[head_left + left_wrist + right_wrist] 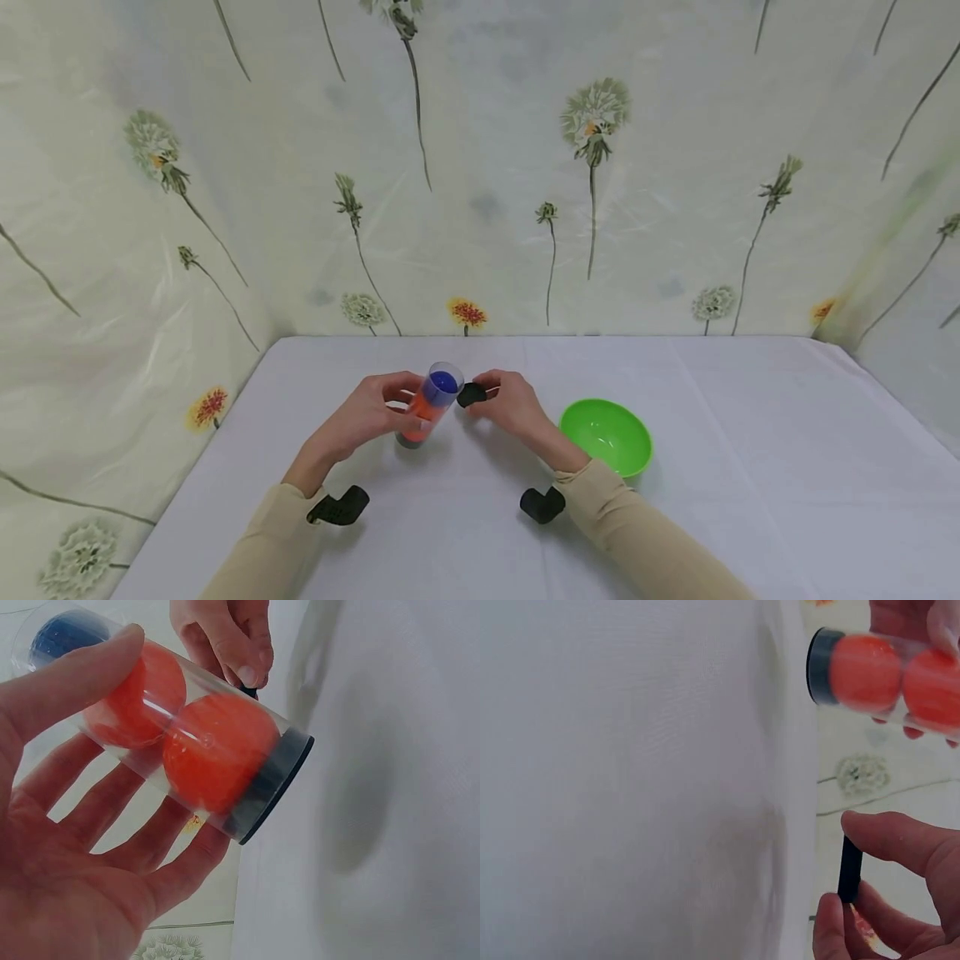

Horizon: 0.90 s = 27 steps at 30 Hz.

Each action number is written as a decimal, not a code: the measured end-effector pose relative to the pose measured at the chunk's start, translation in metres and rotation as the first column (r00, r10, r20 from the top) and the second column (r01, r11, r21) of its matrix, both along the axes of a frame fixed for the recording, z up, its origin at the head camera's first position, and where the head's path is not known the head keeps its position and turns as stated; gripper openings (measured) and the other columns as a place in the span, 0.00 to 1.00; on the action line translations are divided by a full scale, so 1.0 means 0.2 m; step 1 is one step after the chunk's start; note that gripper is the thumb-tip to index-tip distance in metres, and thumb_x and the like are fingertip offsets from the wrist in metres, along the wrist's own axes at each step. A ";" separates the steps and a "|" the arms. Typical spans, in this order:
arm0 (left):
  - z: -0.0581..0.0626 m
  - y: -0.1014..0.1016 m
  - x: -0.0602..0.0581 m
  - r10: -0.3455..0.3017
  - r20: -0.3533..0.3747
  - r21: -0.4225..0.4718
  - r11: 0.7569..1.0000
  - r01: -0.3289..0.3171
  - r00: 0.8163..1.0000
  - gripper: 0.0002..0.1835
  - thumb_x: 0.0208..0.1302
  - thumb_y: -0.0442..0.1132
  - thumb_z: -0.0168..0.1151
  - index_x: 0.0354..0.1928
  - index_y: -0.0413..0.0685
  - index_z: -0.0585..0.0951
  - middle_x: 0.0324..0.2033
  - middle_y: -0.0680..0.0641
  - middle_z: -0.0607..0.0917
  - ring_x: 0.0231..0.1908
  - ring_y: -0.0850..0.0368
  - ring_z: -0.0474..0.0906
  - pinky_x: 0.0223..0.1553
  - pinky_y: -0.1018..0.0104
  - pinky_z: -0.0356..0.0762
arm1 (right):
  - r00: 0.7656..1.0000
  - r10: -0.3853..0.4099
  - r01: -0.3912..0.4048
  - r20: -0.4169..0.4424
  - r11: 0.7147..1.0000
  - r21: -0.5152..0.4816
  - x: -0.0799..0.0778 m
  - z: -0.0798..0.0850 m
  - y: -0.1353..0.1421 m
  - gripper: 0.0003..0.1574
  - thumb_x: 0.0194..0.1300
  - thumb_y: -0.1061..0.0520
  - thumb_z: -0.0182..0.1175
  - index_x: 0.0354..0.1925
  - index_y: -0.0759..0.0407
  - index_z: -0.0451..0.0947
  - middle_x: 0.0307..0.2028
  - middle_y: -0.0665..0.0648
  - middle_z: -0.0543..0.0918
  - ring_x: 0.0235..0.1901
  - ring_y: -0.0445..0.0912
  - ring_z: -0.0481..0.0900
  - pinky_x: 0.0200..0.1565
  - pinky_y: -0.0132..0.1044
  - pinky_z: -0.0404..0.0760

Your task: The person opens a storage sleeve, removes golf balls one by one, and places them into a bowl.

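My left hand [380,406] grips a clear plastic tube [453,374], tilted with its upper end leaning right. Inside it are two orange balls [220,752] and, at the uncapped upper end, a blue ball [443,382]. A black cap [271,787] closes the lower end. Just right of the tube's mouth, my right hand [513,406] pinches a round black lid [472,394] between thumb and fingers; the right wrist view shows that lid [850,870] edge-on. In that view the tube [892,675] lies beyond, apart from the lid.
A bright green bowl [633,423] stands on the white-covered table [750,467], right of the right forearm. Black wrist cameras [339,506] stick out from both sleeves. Behind the table hangs a flower-patterned curtain [487,167].
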<state>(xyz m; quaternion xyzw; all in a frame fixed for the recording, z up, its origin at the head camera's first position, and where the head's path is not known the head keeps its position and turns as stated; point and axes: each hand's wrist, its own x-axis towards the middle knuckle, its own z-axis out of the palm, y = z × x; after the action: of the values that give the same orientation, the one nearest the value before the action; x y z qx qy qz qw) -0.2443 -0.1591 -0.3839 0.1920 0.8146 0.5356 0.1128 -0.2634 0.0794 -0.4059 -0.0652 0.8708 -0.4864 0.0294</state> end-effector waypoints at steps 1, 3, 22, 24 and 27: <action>0.00 0.00 0.00 0.001 0.001 0.001 1.000 -0.001 1.000 0.24 0.54 0.39 0.74 0.55 0.50 0.81 0.49 0.48 0.83 0.52 0.47 0.76 0.46 0.56 0.79 | 1.000 -0.010 0.010 0.004 1.000 -0.002 0.00 0.00 -0.01 0.25 0.52 0.63 0.73 0.50 0.64 0.81 0.41 0.57 0.83 0.40 0.49 0.79 0.39 0.39 0.78; 0.00 0.00 0.00 -0.001 0.002 0.001 1.000 0.001 1.000 0.24 0.54 0.39 0.74 0.55 0.50 0.81 0.49 0.48 0.83 0.52 0.47 0.76 0.46 0.56 0.79 | 1.000 -0.028 0.028 0.010 1.000 0.003 -0.01 0.00 -0.02 0.24 0.52 0.63 0.73 0.49 0.64 0.81 0.40 0.57 0.83 0.39 0.50 0.78 0.39 0.39 0.78; -0.03 -0.02 0.00 -0.009 0.012 0.005 1.000 0.009 1.000 0.24 0.53 0.39 0.75 0.54 0.49 0.82 0.49 0.48 0.83 0.51 0.47 0.76 0.46 0.56 0.79 | 0.995 -0.085 0.089 -0.044 0.991 0.100 -0.08 -0.09 -0.06 0.26 0.48 0.64 0.74 0.48 0.67 0.81 0.42 0.61 0.83 0.42 0.53 0.77 0.51 0.47 0.74; -0.03 -0.02 0.00 -0.010 0.010 0.000 1.000 0.010 1.000 0.24 0.53 0.39 0.75 0.54 0.50 0.82 0.49 0.48 0.83 0.51 0.47 0.76 0.46 0.56 0.79 | 0.996 -0.075 0.080 -0.045 0.991 0.105 -0.08 -0.09 -0.06 0.28 0.48 0.65 0.74 0.50 0.68 0.81 0.42 0.61 0.83 0.42 0.53 0.77 0.51 0.47 0.74; -0.02 -0.03 0.00 -0.004 0.008 -0.008 1.000 0.004 1.000 0.24 0.53 0.40 0.75 0.55 0.50 0.82 0.49 0.48 0.83 0.52 0.48 0.76 0.47 0.56 0.78 | 0.997 -0.073 0.076 -0.035 0.992 0.101 -0.08 -0.09 -0.05 0.31 0.48 0.65 0.73 0.53 0.67 0.80 0.42 0.62 0.82 0.42 0.53 0.76 0.50 0.46 0.74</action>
<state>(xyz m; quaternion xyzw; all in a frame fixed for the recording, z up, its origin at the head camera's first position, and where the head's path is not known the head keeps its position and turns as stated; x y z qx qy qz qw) -0.2445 -0.1643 -0.3884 0.1908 0.8159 0.5330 0.1179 -0.2802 0.0686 -0.4242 -0.0384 0.8968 -0.4407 0.0010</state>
